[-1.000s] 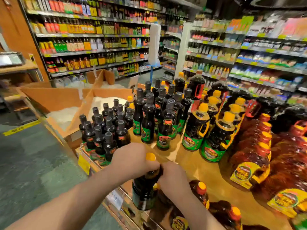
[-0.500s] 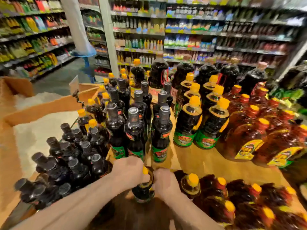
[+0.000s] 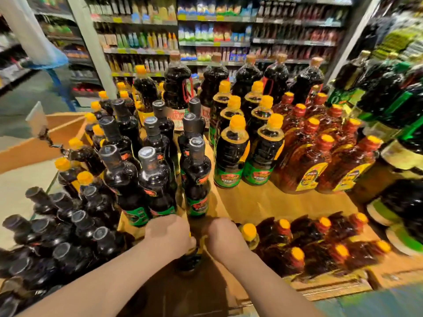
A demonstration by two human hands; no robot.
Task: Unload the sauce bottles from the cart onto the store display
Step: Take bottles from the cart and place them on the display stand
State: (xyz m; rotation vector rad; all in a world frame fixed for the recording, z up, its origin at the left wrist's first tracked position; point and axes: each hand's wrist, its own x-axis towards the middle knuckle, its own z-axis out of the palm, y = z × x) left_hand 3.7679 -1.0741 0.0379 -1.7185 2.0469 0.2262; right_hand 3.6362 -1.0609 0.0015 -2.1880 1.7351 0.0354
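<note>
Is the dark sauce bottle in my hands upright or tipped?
Upright: the dark sauce bottle stands on the display, base down, neck hidden between left hand and right hand.

A supermarket aisle: stocked shelves with price strips, a display crowded with sauce bottles.

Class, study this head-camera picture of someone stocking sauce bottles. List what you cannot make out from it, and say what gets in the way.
- Held bottle, head view: its cap and neck are covered by the left hand and right hand.
- Fingers of both hands: curled out of sight behind the knuckles.
- Label text on the green-label bottles: blurred and too small to read.
- Cart: not identifiable in view.
- Back shelves: products blurred.
</note>
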